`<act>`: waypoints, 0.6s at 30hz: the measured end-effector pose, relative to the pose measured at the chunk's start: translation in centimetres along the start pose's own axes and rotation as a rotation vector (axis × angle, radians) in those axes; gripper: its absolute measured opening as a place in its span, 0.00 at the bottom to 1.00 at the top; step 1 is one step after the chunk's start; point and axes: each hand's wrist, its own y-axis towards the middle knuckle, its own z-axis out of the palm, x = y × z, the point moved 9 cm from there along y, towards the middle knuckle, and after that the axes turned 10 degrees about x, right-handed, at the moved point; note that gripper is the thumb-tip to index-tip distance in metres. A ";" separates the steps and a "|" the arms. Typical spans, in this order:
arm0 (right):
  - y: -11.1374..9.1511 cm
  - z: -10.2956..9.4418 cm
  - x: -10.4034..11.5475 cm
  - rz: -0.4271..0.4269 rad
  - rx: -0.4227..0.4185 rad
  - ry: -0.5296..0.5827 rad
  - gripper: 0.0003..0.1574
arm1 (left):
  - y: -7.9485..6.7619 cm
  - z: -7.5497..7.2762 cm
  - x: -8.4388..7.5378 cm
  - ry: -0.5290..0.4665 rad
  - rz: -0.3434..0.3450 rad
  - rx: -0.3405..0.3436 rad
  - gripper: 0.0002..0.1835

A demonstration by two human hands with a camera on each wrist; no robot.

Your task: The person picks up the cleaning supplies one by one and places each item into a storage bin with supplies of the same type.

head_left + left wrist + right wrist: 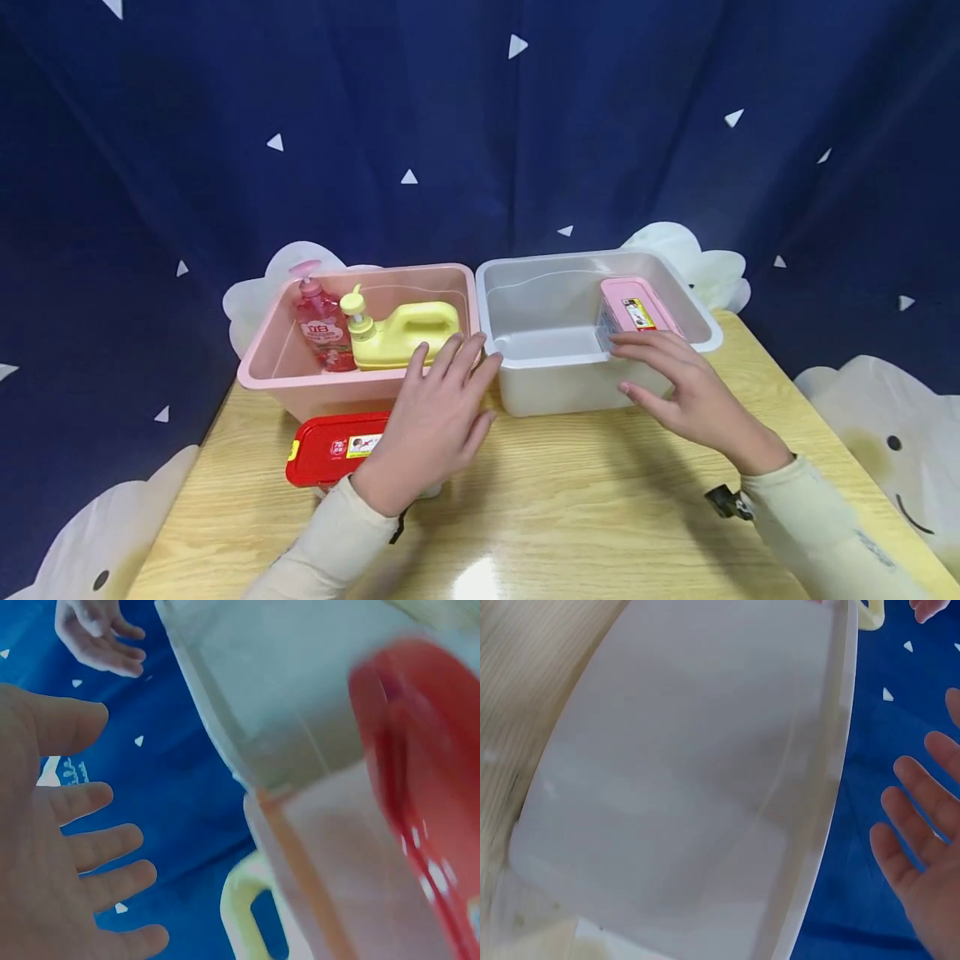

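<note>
My left hand [442, 408] hovers with fingers spread between a red-lidded box [318, 454] and the front of a pink bin [307, 400]. Its palm, seen in the left wrist view, holds nothing. Inside the pink bin stand a pink pump bottle [324, 333] and a yellow pump bottle with a handle [381, 346]. At the front right of a pale grey bin [562, 392] is my right hand [693, 392], its fingers loosely extended and gripping nothing. Behind that hand, a pink-lidded box [621, 292] sits in the grey bin, partly hidden. My left forearm covers part of the red-lidded box.
Both bins stand side by side on a wooden table [555, 500], their rims close together. A dark blue curtain [465, 100] with white triangles hangs behind them. White cloud-shaped pieces [720, 283] show around the table's edges.
</note>
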 end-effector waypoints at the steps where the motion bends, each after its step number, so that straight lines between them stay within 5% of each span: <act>1: -0.2 -0.2 -0.2 0.001 -0.006 -0.005 0.30 | 0.3 0.2 -0.3 -0.005 0.002 0.000 0.33; 18: -3.7 -3.4 -4.3 0.146 -0.100 -0.118 0.31 | 3.4 2.1 -5.8 -0.037 0.075 -0.074 0.31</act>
